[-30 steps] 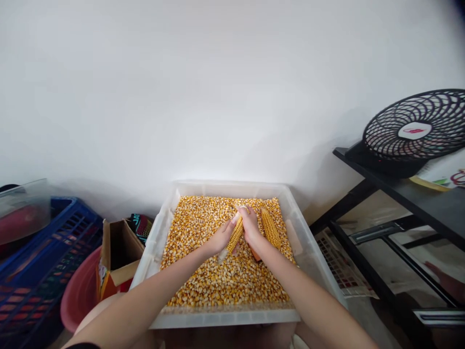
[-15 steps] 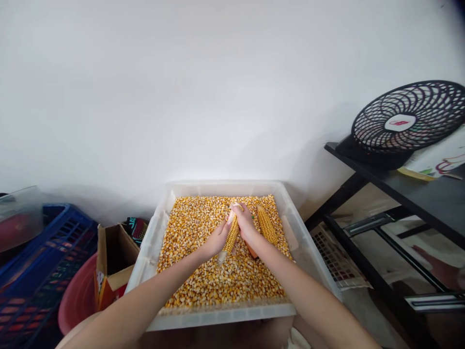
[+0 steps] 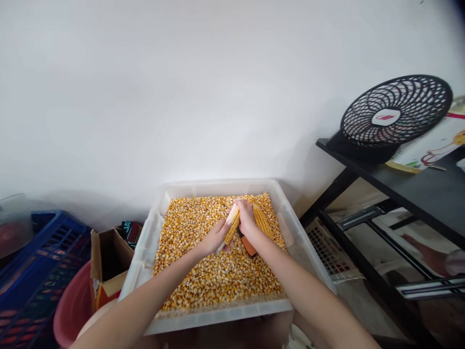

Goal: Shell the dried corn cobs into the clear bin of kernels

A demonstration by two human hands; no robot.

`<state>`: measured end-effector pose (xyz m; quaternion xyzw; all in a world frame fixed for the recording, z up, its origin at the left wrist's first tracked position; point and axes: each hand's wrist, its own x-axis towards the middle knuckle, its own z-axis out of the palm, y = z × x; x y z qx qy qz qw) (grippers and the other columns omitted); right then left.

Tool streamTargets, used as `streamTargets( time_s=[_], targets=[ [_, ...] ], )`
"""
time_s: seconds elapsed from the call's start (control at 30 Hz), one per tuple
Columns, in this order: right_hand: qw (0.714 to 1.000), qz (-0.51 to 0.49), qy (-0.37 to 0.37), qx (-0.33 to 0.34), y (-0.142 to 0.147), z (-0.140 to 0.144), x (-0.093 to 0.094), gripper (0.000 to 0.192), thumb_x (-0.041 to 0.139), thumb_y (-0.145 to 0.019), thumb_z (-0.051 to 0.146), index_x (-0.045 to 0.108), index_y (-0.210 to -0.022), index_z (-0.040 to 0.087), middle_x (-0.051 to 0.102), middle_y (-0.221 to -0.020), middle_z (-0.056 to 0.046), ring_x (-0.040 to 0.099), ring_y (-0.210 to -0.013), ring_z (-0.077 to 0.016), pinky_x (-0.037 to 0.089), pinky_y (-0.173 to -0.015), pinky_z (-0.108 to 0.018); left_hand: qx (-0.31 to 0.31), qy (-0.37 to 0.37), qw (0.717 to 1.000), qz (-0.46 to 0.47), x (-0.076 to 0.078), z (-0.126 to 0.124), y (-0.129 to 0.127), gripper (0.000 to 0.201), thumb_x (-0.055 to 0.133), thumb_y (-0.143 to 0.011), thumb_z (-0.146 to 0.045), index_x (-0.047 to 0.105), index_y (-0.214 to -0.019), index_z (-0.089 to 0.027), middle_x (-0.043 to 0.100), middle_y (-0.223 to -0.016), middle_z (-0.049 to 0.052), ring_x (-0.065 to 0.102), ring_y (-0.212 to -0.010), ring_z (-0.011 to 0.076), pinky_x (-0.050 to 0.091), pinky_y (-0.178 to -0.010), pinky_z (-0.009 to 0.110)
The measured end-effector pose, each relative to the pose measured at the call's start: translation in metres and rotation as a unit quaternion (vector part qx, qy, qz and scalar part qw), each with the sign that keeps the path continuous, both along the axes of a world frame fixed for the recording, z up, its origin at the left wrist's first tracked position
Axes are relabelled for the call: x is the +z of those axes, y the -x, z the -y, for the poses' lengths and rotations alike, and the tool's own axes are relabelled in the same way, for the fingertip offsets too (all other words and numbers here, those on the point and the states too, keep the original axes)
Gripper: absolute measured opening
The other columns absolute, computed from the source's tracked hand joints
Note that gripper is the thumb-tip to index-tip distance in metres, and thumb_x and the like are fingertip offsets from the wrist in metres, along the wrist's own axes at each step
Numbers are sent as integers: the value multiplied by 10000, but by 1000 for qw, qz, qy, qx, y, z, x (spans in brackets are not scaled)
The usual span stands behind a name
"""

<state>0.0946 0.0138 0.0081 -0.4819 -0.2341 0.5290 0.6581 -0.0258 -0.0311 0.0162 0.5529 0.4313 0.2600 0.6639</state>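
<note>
Both of my hands grip one yellow corn cob (image 3: 232, 229) above a clear plastic tub (image 3: 218, 317) filled with loose corn kernels (image 3: 214, 271). My left hand (image 3: 215, 238) wraps the cob's lower end. My right hand (image 3: 246, 218) closes over its upper end. A second whole cob (image 3: 264, 220) lies on the kernels just right of my right hand. An orange object (image 3: 248, 245) shows partly under my right wrist.
A black fan (image 3: 394, 112) sits on a black table (image 3: 417, 182) to the right, with a white grid tray (image 3: 329, 252) below. A cardboard box (image 3: 109, 261), a pink basin (image 3: 70, 310) and a blue crate (image 3: 32, 271) stand to the left. A white wall is behind.
The view has shifted, so the tub and hands sit slightly further left and the fan has moved left and up. Both hands keep their hold on the cob.
</note>
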Motion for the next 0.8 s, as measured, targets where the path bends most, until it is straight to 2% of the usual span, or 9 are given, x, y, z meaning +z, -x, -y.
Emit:
streamTargets(
  time_s=[0.23, 0.37, 0.53, 0.7, 0.8],
  targets=[
    [1000, 15, 3, -8, 4, 1, -3, 152, 550, -599, 307, 441, -665, 222, 463, -515, 67, 466, -449, -110, 369, -443, -235, 24, 9, 1000, 8, 2, 7, 1, 524, 385, -784, -576, 474, -1102, -170, 519, -586, 0, 505, -441, 140, 421, -398, 265],
    [1000, 24, -7, 4, 4, 3, 2, 157, 519, -616, 332, 431, -681, 220, 473, -514, 58, 473, -445, -117, 365, -443, -238, 40, 45, 997, 51, 3, 6, 2, 490, 421, -780, -546, 482, -1097, -177, 568, -617, 7, 545, -492, 153, 447, -434, 271],
    [1000, 8, 1, -1, -2, 2, 5, 161, 510, -621, 343, 422, -683, 222, 493, -499, 53, 492, -448, -138, 380, -449, -256, 18, 82, 996, 36, 4, 1, 2, 604, 344, -770, -630, 491, -1087, -138, 617, -633, 46, 573, -461, 162, 452, -455, 273],
    [1000, -17, 14, -12, -5, -1, 0, 144, 504, -622, 333, 417, -652, 222, 505, -482, 46, 508, -451, -152, 378, -440, -261, -5, 10, 1000, 2, 2, 1, 2, 562, 479, -740, -569, 480, -1161, -198, 614, -763, 53, 568, -491, 147, 428, -427, 249],
    [999, -21, 27, -3, -4, -2, -3, 131, 499, -622, 324, 417, -635, 223, 496, -469, 50, 510, -449, -154, 376, -442, -264, 2, -10, 1000, -14, 0, 2, 3, 576, 434, -755, -587, 496, -1142, -165, 583, -654, 32, 513, -426, 131, 388, -388, 243]
  ],
)
